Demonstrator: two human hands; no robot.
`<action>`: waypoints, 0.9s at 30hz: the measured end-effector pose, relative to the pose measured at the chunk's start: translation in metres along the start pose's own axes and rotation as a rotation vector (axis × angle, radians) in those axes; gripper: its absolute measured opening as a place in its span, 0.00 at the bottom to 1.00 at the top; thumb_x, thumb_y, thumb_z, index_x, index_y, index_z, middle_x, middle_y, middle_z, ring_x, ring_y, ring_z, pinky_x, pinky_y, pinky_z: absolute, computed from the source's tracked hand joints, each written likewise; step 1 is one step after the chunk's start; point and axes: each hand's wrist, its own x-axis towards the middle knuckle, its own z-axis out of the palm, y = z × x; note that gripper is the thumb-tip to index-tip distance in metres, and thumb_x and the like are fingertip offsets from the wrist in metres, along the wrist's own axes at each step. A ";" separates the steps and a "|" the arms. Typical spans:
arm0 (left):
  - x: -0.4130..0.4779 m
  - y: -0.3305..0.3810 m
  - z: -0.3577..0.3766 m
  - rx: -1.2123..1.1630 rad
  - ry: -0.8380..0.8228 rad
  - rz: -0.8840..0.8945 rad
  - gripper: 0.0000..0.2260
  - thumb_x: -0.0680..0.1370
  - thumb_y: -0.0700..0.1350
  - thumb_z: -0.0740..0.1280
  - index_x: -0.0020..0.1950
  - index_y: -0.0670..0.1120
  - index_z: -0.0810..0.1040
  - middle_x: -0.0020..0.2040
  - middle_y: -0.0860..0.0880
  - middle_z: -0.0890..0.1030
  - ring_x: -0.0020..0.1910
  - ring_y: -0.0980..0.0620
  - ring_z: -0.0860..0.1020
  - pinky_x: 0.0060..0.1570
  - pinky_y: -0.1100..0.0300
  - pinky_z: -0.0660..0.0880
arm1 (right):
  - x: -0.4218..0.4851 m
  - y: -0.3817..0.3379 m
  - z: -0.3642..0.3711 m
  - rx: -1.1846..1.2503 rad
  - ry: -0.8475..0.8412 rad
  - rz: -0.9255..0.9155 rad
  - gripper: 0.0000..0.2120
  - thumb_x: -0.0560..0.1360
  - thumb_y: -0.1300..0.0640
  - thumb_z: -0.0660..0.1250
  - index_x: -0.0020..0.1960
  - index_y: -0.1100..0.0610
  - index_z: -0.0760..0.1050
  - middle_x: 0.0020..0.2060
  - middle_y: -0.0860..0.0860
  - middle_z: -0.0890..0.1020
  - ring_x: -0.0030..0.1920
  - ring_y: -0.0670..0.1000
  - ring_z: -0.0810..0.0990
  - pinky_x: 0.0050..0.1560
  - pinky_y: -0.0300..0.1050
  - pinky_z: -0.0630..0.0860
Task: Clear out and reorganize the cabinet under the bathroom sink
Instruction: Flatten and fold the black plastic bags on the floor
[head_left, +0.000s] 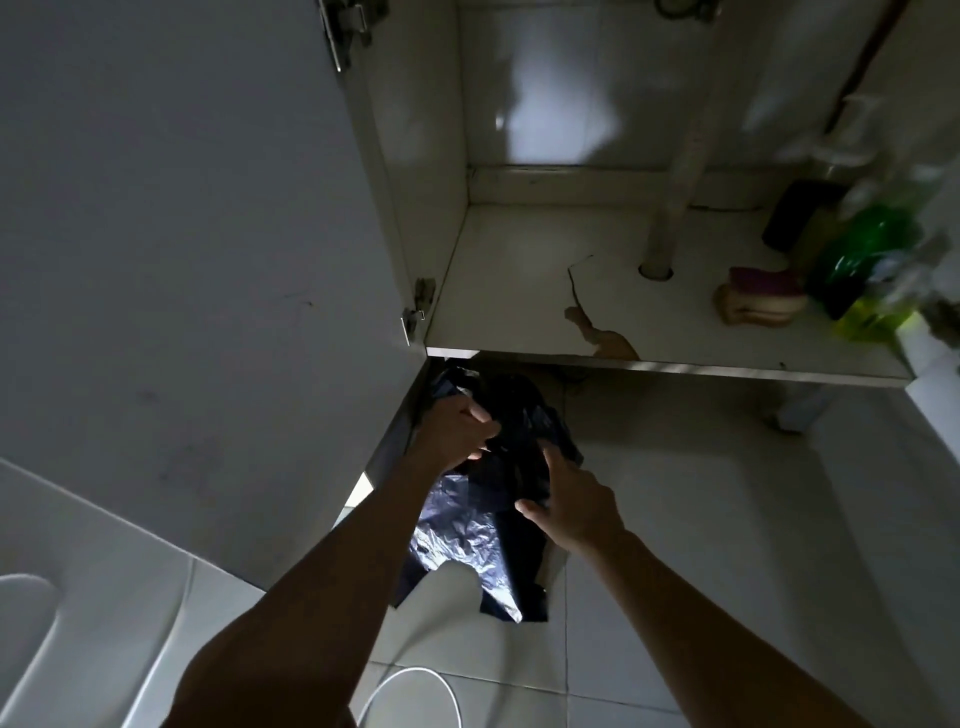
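At your far left a white toilet (36, 623) curves into view. Beside it the open cabinet door (182, 260) stands swung out towards you. Your left hand (457, 431) reaches just past the door's lower corner, and its fingers curl round a bunched fold of the dark plastic bag (467, 535). The bag is outside the cabinet. It hangs crumpled over the tiled floor (727, 519), just below the front edge of the cabinet shelf (519, 280). A white cable (415, 680) loops on the tiles between your forearms.

Your right hand (571, 509) lies against the bag's right side, with the fingers fairly straight and the thumb spread. You cannot tell whether it pinches the plastic or only touches it.

Further right, the shelf's surface is cracked and chipped near its front edge. A pale drain pipe (675, 197) passes down through a hole in it. Right of the pipe sits a sponge (761, 304). A dark container (795, 213) and a blurred green bottle (862, 260) are crowded at the cabinet's right end.
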 end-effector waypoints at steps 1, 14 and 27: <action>-0.004 0.011 -0.003 -0.040 -0.001 0.004 0.08 0.74 0.37 0.74 0.42 0.43 0.76 0.35 0.46 0.78 0.32 0.51 0.77 0.34 0.58 0.79 | 0.000 -0.005 -0.005 -0.014 0.054 -0.013 0.37 0.74 0.35 0.65 0.77 0.47 0.55 0.70 0.51 0.73 0.67 0.57 0.75 0.63 0.57 0.73; -0.017 0.047 -0.034 -0.412 0.039 -0.016 0.03 0.75 0.40 0.73 0.45 0.44 0.80 0.36 0.50 0.81 0.33 0.56 0.77 0.34 0.66 0.75 | 0.010 -0.034 -0.056 0.446 0.222 -0.104 0.09 0.77 0.48 0.70 0.38 0.48 0.80 0.30 0.45 0.78 0.34 0.44 0.76 0.37 0.38 0.71; -0.019 0.008 -0.042 0.773 0.184 0.405 0.18 0.65 0.47 0.67 0.55 0.51 0.75 0.49 0.45 0.77 0.50 0.42 0.76 0.46 0.53 0.74 | 0.032 -0.048 -0.064 0.798 0.204 0.045 0.12 0.83 0.57 0.58 0.40 0.53 0.68 0.40 0.57 0.77 0.46 0.62 0.82 0.50 0.65 0.80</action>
